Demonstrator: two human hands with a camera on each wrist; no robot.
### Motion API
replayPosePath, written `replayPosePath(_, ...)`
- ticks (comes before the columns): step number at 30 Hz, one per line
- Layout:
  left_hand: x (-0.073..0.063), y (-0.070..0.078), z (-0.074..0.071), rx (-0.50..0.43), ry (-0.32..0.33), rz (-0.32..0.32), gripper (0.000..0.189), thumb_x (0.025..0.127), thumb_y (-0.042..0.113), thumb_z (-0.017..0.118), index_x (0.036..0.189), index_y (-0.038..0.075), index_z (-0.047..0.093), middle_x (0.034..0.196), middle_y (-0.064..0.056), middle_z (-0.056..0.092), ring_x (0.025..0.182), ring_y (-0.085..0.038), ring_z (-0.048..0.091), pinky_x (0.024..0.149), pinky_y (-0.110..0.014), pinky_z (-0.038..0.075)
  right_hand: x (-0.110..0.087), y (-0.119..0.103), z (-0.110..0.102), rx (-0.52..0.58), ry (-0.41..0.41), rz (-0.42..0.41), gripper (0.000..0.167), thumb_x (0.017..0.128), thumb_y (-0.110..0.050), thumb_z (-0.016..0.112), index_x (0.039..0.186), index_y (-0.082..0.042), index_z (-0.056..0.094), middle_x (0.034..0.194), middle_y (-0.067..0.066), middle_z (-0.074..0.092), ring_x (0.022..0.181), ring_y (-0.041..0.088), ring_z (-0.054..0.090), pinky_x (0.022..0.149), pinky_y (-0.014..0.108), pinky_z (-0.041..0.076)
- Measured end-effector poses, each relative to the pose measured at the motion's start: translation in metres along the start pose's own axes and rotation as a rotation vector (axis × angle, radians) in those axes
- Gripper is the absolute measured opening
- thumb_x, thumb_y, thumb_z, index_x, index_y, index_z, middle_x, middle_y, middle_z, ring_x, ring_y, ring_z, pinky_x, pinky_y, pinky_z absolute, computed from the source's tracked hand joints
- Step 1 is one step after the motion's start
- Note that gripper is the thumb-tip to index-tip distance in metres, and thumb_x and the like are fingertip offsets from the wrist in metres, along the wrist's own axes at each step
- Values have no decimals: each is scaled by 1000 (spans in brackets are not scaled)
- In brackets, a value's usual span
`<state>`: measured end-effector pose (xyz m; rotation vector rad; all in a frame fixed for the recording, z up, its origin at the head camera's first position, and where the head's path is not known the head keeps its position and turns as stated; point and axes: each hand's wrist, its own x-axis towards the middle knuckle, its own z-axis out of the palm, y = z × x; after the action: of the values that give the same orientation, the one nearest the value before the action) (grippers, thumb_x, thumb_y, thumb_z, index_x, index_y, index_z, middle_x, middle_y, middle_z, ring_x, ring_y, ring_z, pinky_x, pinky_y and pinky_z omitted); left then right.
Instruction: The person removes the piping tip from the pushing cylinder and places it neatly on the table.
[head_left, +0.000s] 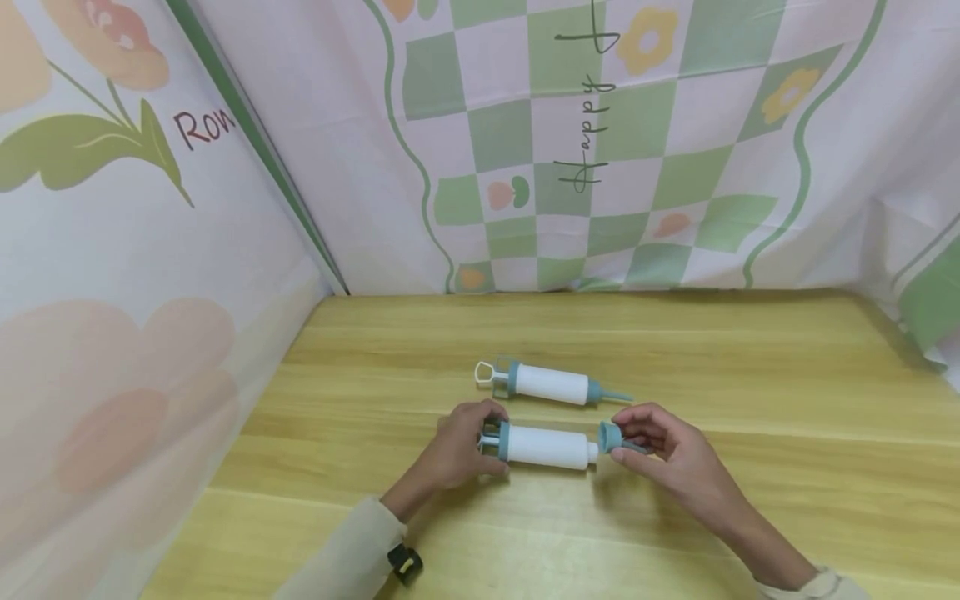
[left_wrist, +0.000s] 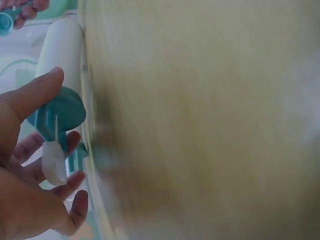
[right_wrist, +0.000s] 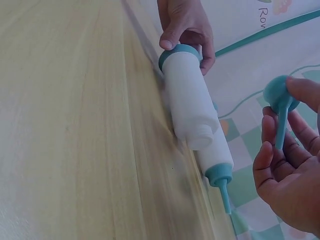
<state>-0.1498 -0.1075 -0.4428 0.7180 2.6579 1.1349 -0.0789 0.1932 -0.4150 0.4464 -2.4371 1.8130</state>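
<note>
A syringe with a white barrel [head_left: 546, 447] and teal end collar lies sideways in front of me. My left hand [head_left: 459, 447] grips its collar end, thumb on the teal collar [left_wrist: 67, 112] in the left wrist view. The white plunger handle [left_wrist: 54, 164] sticks out between those fingers. At the other end the short white neck [right_wrist: 200, 137] is bare. Just right of that neck, and apart from it, my right hand [head_left: 686, 458] pinches a teal nozzle cap [head_left: 610, 437] between thumb and fingers. The cap's hollow side faces the neck, and its thin spout [right_wrist: 282, 125] points away.
A second syringe [head_left: 553, 383], with its nozzle fitted and its plunger handle at the left, lies behind the first on the wooden table [head_left: 375, 358]. A printed curtain [head_left: 495, 75] hangs along the back edge and another cloth [head_left: 112, 250] covers the left side.
</note>
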Motion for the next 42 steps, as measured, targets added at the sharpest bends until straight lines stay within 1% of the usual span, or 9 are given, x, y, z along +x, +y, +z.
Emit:
replayPosePath(3, -1, 0, 0, 23, -1, -16, 60, 67, 20, 94, 118, 18, 62, 112, 7, 62, 124, -28, 44, 102, -56, 27, 1, 0, 0, 2, -9, 7, 27, 92, -5, 71, 116, 1, 59, 103, 12, 67, 91, 17, 65, 80, 25, 54)
replayPosePath(5, -2, -1, 0, 21, 1, -22, 61, 66, 20, 94, 118, 17, 62, 111, 6, 63, 124, -29, 43, 100, -57, 27, 1, 0, 1, 5, -14, 9, 26, 92, -5, 71, 115, 1, 59, 103, 13, 67, 91, 18, 65, 80, 26, 55)
replayPosePath(12, -3, 0, 0, -17, 5, -36, 63, 66, 22, 95, 120, 18, 61, 116, 0, 63, 117, -27, 43, 96, -56, 29, 1, 1, 3, 24, -14, 12, 25, 91, -4, 73, 113, 0, 60, 101, 12, 67, 89, 19, 66, 78, 26, 55)
replayPosePath(18, -4, 1, 0, -29, -8, -61, 70, 67, 25, 94, 128, 20, 59, 122, -3, 61, 120, -27, 42, 98, -58, 30, 2, 3, 7, 38, -19, -6, 26, 89, 0, 73, 112, 1, 62, 100, 12, 66, 87, 17, 65, 76, 24, 54)
replayPosePath(21, -4, 3, -1, -53, -9, -75, 72, 67, 25, 94, 130, 21, 58, 123, -4, 60, 120, -27, 42, 98, -57, 32, 3, 4, 9, 31, -20, -4, 27, 89, 0, 74, 113, 1, 62, 101, 11, 66, 87, 16, 64, 76, 24, 54)
replayPosePath(25, -4, 4, -3, -66, -25, -59, 74, 69, 23, 93, 133, 20, 57, 125, -6, 58, 118, -26, 43, 93, -50, 40, 3, 5, 10, 16, -19, 3, 27, 89, -1, 74, 113, 1, 62, 101, 11, 66, 88, 16, 65, 76, 24, 54)
replayPosePath(28, -4, 6, -3, -54, -31, -41, 76, 70, 22, 93, 136, 20, 56, 125, -6, 58, 117, -25, 43, 90, -46, 43, 4, 4, 10, 10, -20, 5, 26, 89, -3, 75, 112, 0, 63, 102, 11, 66, 88, 16, 65, 76, 24, 54)
replayPosePath(38, -2, 10, -3, -67, -3, -31, 75, 72, 24, 91, 138, 18, 55, 124, -6, 56, 115, -23, 44, 89, -43, 45, 7, 4, 11, 2, -24, 3, 26, 89, -3, 74, 113, 0, 63, 101, 10, 66, 87, 16, 64, 76, 24, 54)
replayPosePath(42, -2, 12, -2, -37, 22, -9, 69, 78, 25, 87, 138, 16, 55, 126, -5, 56, 122, -25, 41, 93, -47, 43, 8, 3, 11, 12, -31, 13, 25, 91, -5, 73, 113, 1, 63, 101, 10, 66, 87, 17, 64, 75, 25, 55)
